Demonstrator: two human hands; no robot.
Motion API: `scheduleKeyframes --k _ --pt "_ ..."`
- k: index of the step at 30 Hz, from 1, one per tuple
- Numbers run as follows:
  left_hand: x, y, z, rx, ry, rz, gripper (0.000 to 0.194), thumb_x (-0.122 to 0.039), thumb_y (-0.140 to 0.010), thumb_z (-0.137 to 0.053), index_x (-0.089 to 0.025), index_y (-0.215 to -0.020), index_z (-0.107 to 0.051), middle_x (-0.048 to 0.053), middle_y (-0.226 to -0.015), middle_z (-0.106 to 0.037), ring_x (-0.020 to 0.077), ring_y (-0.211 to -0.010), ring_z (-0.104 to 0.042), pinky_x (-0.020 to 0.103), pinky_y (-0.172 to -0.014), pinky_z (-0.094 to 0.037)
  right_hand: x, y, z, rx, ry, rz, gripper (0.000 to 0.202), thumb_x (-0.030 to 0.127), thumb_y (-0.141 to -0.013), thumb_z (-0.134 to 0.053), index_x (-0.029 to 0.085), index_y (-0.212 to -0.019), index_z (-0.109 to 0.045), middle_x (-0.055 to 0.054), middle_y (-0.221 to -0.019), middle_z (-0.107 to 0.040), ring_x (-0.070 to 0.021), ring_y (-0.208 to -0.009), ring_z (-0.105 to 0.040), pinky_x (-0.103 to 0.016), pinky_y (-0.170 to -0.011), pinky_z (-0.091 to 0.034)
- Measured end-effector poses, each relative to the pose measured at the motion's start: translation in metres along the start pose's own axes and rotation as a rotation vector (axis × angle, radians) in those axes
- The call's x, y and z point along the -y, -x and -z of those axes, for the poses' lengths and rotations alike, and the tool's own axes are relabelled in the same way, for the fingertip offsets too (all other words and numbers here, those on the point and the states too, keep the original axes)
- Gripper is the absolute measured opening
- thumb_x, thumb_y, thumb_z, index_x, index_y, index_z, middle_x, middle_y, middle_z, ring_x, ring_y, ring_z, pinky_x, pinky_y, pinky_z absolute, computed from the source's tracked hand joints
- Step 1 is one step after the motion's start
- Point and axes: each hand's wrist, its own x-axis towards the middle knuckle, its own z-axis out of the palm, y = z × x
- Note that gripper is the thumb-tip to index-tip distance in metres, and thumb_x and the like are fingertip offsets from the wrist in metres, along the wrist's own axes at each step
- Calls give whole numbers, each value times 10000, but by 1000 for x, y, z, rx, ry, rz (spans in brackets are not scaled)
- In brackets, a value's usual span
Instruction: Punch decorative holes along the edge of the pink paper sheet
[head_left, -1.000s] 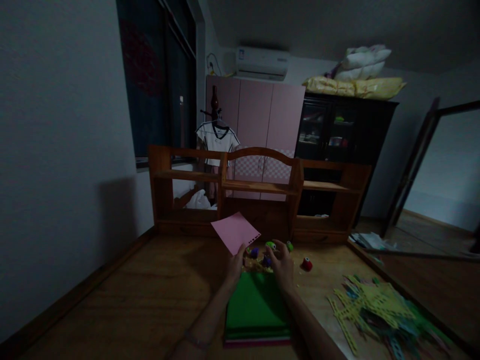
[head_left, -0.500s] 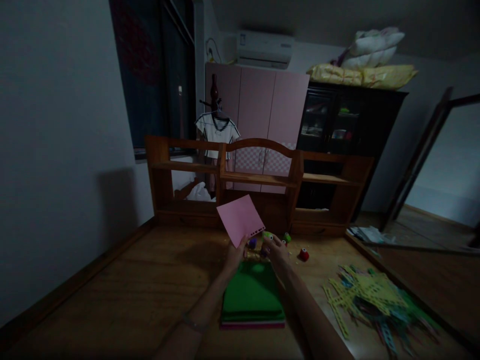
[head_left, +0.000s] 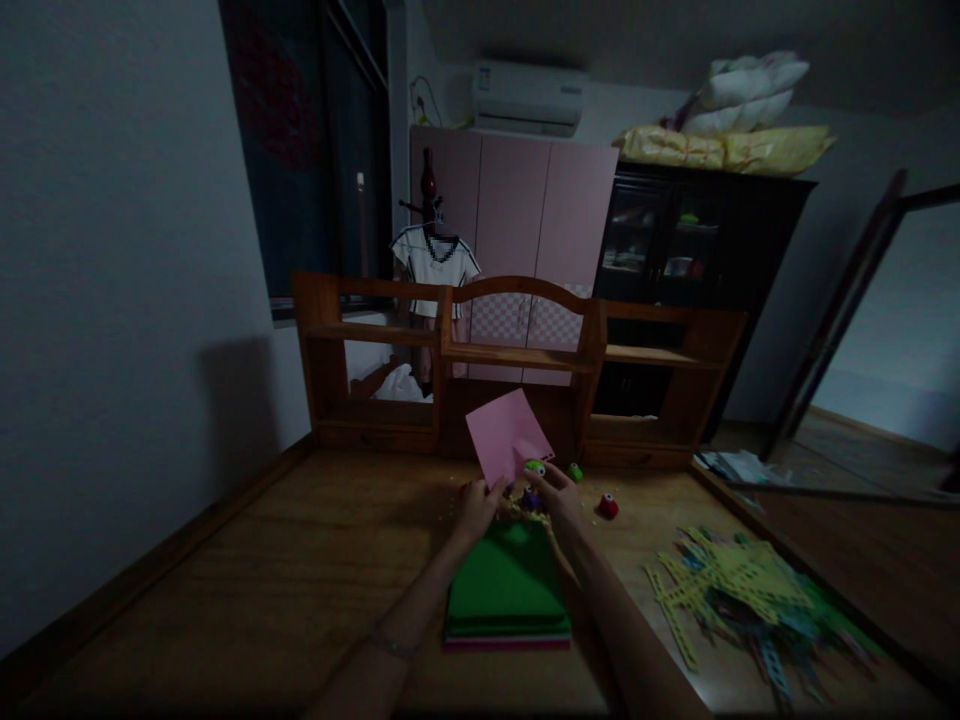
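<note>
My left hand (head_left: 480, 508) is closed on the lower corner of a square pink sheet of paper (head_left: 504, 432), which is held up tilted above the table. Dark punched holes show at the sheet's right edge. My right hand (head_left: 561, 492) grips a small green paper punch (head_left: 535, 467) with round eyes, right at that edge. Beneath both hands lies a stack of green sheets (head_left: 508, 580), with pink and red layers at its bottom. Small yellow bits (head_left: 551, 527) and a purple punch (head_left: 529, 498) lie behind the stack, partly hidden by my hands.
A red punch (head_left: 608, 506) and another green one (head_left: 574, 472) stand on the wooden table (head_left: 300, 580). To the right spreads a pile of perforated yellow, green and blue paper strips (head_left: 750, 590). A wooden shelf (head_left: 517, 355) borders the far edge.
The pink sheet and my left hand have shifted right, bringing the sheet's punched edge against the green punch. My right hand has hardly moved.
</note>
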Motion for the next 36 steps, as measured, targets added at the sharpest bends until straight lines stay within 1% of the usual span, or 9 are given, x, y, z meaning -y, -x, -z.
scheduleKeyframes --k 3,5,12,17,20,25,28,30,36 --pt "6 -1 -2 53 -58 -156 249 -362 -711 -613 -149 -825 -677 85 -828 -693 211 -799 -628 264 -676 -441 -1 2 -3 18 20 25 455 418 -611 -762 185 -991 -675 -47 -870 -662 -201 -761 -605 -280 -650 -466" --pt "10 -1 -3 19 -48 -163 256 -337 -716 -607 -164 -892 -674 90 -925 -688 217 -873 -622 276 -725 -446 -4 4 -5 43 15 34 449 429 -617 -753 187 -987 -672 -44 -841 -662 -204 -754 -609 -282 -644 -466" --pt "10 -6 0 -144 -5 48 369 -524 -734 -566 -167 -721 -657 95 -708 -675 219 -733 -632 257 -586 -420 -5 6 -5 47 45 53 451 461 -641 -725 203 -1007 -670 -44 -833 -652 -208 -722 -599 -268 -580 -456" --pt "13 -8 0 -142 57 150 513 -634 -759 -442 -184 -535 -548 33 -469 -545 155 -457 -526 242 -474 -345 -11 -3 3 -72 32 60 484 467 -673 -698 215 -1082 -641 -28 -807 -629 -165 -660 -571 -240 -551 -437" --pt "11 -7 -1 -131 119 139 544 -668 -734 -444 -182 -494 -492 -5 -410 -456 114 -382 -430 227 -436 -306 -19 -5 3 -49 -17 9 535 472 -649 -711 221 -1113 -623 -36 -845 -628 -178 -707 -585 -254 -583 -459" --pt "9 -9 2 -78 233 68 482 -610 -710 -520 -156 -550 -554 18 -508 -542 107 -425 -464 219 -454 -335 -23 -3 -4 63 -143 -15 573 407 -604 -761 248 -1131 -603 -63 -1010 -614 -218 -888 -595 -308 -723 -495" --pt "16 -14 8 -153 204 178 483 -596 -709 -501 -151 -526 -546 10 -433 -490 97 -366 -388 223 -415 -283 -20 -1 -5 96 -197 -26 529 401 -645 -741 245 -1132 -603 -71 -1032 -605 -215 -907 -595 -313 -766 -491" --pt "18 -16 12 -204 181 176 513 -604 -735 -447 -158 -493 -525 3 -389 -442 96 -350 -359 224 -407 -260 -17 0 -4 90 -195 -35 514 428 -675 -716 232 -1137 -605 -83 -1032 -603 -219 -903 -594 -321 -770 -492" --pt "8 -7 6 -150 127 55 518 -613 -746 -447 -180 -469 -514 4 -376 -429 129 -417 -460 225 -454 -315 -12 2 -3 107 -159 -36 506 462 -699 -695 231 -1140 -605 -81 -1041 -605 -206 -869 -598 -309 -746 -493"
